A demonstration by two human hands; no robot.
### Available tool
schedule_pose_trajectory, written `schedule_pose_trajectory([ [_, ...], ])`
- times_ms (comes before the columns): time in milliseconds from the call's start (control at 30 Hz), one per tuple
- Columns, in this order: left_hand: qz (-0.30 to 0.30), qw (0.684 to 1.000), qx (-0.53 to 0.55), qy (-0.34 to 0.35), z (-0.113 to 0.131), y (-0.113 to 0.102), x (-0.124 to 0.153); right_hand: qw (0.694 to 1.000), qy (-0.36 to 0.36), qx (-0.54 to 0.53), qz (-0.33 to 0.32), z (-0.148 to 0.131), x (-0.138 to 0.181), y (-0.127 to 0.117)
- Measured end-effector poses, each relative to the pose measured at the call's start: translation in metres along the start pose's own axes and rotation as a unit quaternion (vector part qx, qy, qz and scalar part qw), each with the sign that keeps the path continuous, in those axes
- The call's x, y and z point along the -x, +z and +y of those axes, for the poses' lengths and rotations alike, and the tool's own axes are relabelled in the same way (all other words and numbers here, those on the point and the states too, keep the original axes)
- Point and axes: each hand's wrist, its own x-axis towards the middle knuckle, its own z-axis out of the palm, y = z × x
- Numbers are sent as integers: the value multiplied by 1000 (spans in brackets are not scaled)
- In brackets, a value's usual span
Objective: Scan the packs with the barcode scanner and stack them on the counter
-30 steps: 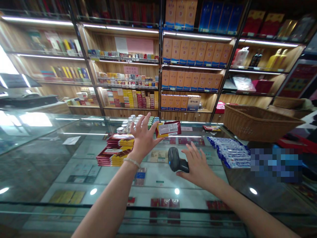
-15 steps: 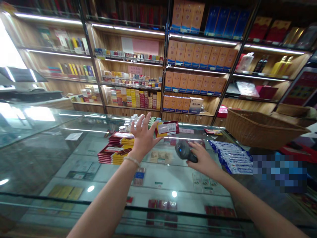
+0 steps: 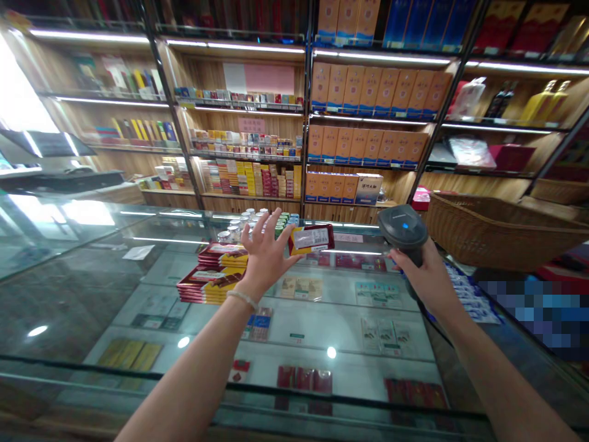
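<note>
My left hand [image 3: 267, 248] holds a red and yellow chocolate bar [image 3: 311, 239] above the glass counter, its printed label side facing me. The grip on the bar is partly hidden behind the hand. My right hand [image 3: 432, 276] is wrapped round the handle of a black barcode scanner [image 3: 403, 228], which has a blue light on top. The scanner is raised to the right of the bar, apart from it. Just left of my left hand, stacked chocolate bars [image 3: 209, 276] in matching wrappers lie on the counter.
Small jars [image 3: 234, 227] stand behind the stack. A wicker basket [image 3: 497, 236] sits at the right, beside blue-and-white packets [image 3: 467, 294]. The glass counter [image 3: 175, 368] has goods under its top. Shelves with orange boxes [image 3: 352, 144] line the back wall.
My right hand has lifted the scanner up and to the right, away from the chocolate bar. My left hand and the bar stay nearly where they were.
</note>
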Motion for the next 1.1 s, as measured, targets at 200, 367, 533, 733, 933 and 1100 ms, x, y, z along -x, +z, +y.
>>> schedule_pose_trajectory([
  [200, -3, 1000, 15, -2, 1, 0, 1, 989, -120, 86, 2, -38, 21, -6],
  [367, -6, 1000, 12, -7, 2, 0, 1, 988, -35, 62, -137, -46, 35, 6],
  [533, 8, 1000, 8, -9, 0, 1, 1, 970, 39, -55, -235, -54, 39, 14],
  [733, 6, 1000, 9, -8, -2, 2, 1, 937, 169, -106, -288, -56, 42, 18],
  [933, 10, 1000, 11, -10, -2, 2, 0, 950, 139, -97, -261, -61, 41, 21],
  [1100, 14, 999, 29, -13, -3, 3, 1, 947, 177, -73, -258, -62, 41, 20],
])
